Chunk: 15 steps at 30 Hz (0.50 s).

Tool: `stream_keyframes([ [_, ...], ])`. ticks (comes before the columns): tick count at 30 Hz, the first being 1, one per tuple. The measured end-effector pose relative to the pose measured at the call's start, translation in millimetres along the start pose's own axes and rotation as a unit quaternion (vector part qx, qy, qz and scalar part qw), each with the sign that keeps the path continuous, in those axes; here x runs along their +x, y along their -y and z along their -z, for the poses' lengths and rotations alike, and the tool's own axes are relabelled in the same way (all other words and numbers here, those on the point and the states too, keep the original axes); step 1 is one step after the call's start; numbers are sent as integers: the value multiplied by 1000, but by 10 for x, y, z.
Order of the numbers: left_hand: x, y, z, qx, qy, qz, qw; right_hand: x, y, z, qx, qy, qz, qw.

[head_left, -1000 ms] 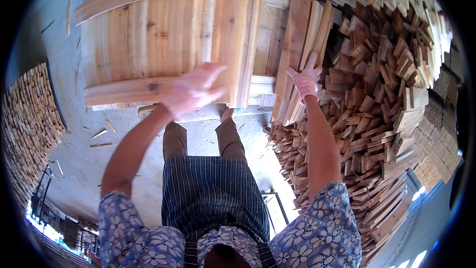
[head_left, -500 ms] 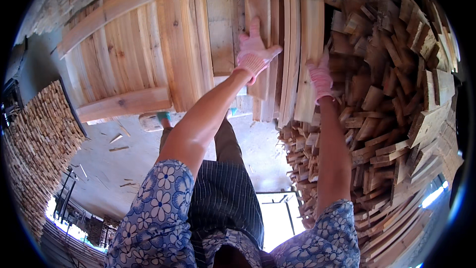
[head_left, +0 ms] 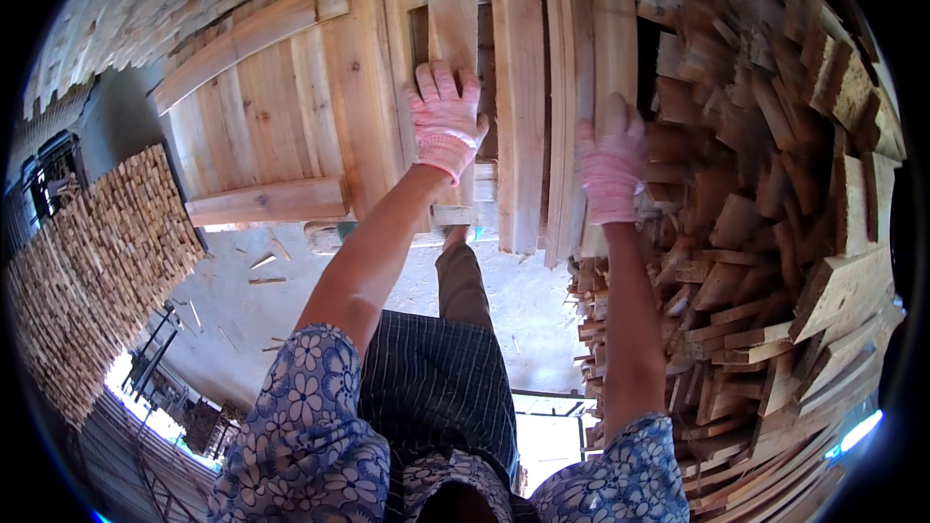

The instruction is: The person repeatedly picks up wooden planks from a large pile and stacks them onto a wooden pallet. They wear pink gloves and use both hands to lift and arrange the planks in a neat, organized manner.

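My left hand (head_left: pixel 446 124), in a pink knit glove, lies flat with fingers extended on a narrow wooden board (head_left: pixel 452 15). That board lies lengthwise away from me, with a dark gap on its right side. Beyond the gap is a group of boards (head_left: pixel 520 87) laid side by side. My right hand (head_left: pixel 613 163), gloved alike, is on or just over the rightmost boards (head_left: pixel 614 39); motion blurs its fingers, so its grip is unclear. Left of my left hand, planks form a flat panel (head_left: pixel 262 116) with crosspieces (head_left: pixel 266 201) along its far and near edges.
A large heap of short wood offcuts (head_left: pixel 746 271) rises on the right. Stacked timber (head_left: pixel 97 271) stands at the left, and more lies beyond the work surface. Wood scraps (head_left: pixel 263 261) are scattered on the pale floor (head_left: pixel 387 271).
My left hand has moved left, and the board beneath it now lies nearer the panel, apart from the boards on its right. My right hand has shifted slightly left and nearer me.
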<state>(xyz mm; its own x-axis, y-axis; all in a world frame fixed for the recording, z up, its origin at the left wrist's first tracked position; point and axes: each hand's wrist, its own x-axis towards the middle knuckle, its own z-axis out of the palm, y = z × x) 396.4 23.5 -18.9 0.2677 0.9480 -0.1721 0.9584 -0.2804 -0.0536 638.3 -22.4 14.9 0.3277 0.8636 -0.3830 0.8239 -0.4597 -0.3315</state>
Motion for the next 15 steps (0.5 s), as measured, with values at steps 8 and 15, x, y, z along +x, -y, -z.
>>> stream_keyframes([
  [8,64,-263,106,-185,23,4,982,-39,317,-332,-76,17,-22,997],
  [15,149,-534,-536,-718,249,107,641,-5,293,-383,-21,-52,22,998],
])
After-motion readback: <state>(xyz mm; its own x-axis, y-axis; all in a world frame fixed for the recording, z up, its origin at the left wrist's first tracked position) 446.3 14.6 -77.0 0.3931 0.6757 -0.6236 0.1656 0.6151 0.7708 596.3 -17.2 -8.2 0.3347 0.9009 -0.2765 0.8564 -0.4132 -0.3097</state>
